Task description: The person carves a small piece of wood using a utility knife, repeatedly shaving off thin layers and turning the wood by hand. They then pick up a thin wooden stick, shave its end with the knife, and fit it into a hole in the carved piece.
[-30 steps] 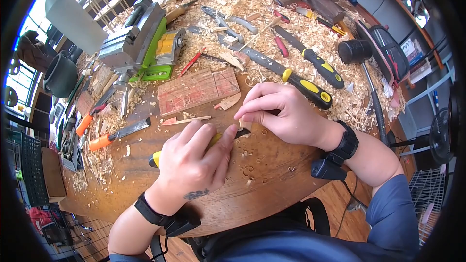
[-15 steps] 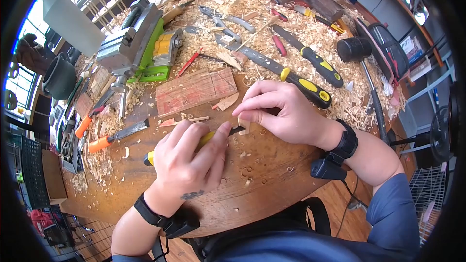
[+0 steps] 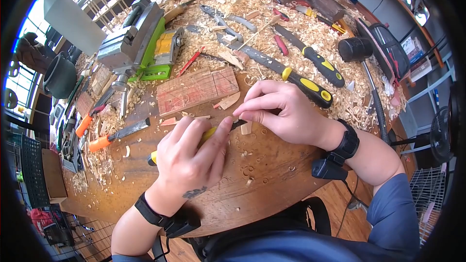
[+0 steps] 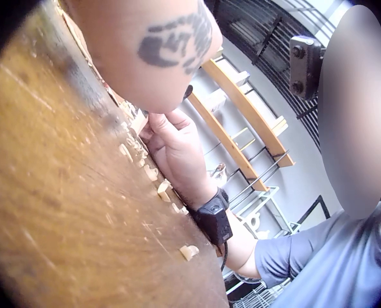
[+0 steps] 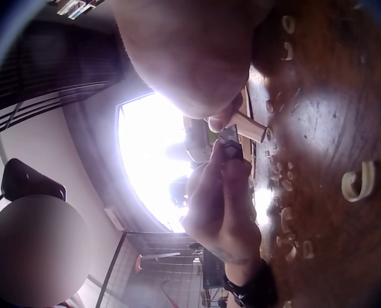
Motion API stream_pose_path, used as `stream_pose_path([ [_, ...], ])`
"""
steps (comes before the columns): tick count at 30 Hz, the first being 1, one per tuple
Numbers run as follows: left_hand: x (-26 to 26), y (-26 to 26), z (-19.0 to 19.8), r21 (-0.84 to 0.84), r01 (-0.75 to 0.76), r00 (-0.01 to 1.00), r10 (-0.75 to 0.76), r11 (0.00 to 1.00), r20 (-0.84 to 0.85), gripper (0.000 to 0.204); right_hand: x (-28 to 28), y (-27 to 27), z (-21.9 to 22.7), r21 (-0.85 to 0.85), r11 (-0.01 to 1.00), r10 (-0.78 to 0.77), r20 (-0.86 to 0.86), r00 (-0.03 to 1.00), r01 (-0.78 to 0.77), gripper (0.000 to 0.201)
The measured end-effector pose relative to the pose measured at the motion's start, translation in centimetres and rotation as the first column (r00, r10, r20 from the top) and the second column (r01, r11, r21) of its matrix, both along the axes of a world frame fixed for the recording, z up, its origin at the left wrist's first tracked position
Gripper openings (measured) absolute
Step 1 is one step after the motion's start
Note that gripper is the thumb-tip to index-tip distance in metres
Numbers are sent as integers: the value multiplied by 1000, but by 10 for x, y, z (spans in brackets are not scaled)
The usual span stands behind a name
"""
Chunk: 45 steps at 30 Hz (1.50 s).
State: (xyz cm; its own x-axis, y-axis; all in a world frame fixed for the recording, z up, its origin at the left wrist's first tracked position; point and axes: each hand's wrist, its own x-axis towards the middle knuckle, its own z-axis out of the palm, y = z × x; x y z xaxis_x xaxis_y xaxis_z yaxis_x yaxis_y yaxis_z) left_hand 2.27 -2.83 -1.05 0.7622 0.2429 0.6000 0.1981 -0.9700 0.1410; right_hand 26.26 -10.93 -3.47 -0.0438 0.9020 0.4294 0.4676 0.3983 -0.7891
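Observation:
The left hand (image 3: pixel 189 157) grips a yellow and black knife (image 3: pixel 208 135), whose dark tip points at the right hand. Between the thumb and fingertips of the right hand (image 3: pixel 286 111) is a small pale wood piece (image 3: pixel 246 128), its lower end hanging below the fingers. In the right wrist view the same wood piece (image 5: pixel 249 128) sticks out beside the left hand (image 5: pixel 222 205), and the dark tool end (image 5: pixel 231 150) is close to it. The left wrist view shows the right hand (image 4: pixel 177 151) pinching the wood piece (image 4: pixel 139 122); the blade is mostly hidden there.
Beyond the hands lie a marked board (image 3: pixel 194 92), a yellow-black rasp (image 3: pixel 310 90), a black mallet (image 3: pixel 355 49) and many shavings (image 3: pixel 310 43). A vise (image 3: pixel 121 51) stands at the back left. An orange-handled chisel (image 3: pixel 101 142) lies left of the left hand.
The left hand and knife shift slightly back and forth near the wood piece, and the blade now lies against its upper part. The right hand stays almost in place, with the piece's visible angle changed.

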Motion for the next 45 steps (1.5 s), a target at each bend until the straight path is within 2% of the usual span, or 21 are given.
stream_pose_path([
  [9,1,-2,-1,-54,6,999,-8,999,-38,41,0,-1,0,-13,1000,-4,50,999,5,12],
  [18,1,2,-1,-1,6,999,-6,1000,39,46,-2,2,0,82,997,-9,-3,1000,10,12],
  [20,2,3,-2,21,9,999,-10,1000,43,46,0,1,1,53,999,9,7,1000,-9,14],
  [36,1,2,-7,39,32,999,-31,999,-44,43,-2,1,0,49,999,21,26,999,-22,16],
  [38,4,5,-8,84,97,995,-96,992,-16,34,-3,0,1,50,999,19,21,1000,-20,16],
  [41,5,1,-3,128,68,996,-60,989,-69,32,-3,0,2,42,999,9,19,1000,-10,16],
  [45,4,3,-4,99,91,996,-88,991,-33,34,-3,0,3,52,999,-1,46,999,-1,16],
])
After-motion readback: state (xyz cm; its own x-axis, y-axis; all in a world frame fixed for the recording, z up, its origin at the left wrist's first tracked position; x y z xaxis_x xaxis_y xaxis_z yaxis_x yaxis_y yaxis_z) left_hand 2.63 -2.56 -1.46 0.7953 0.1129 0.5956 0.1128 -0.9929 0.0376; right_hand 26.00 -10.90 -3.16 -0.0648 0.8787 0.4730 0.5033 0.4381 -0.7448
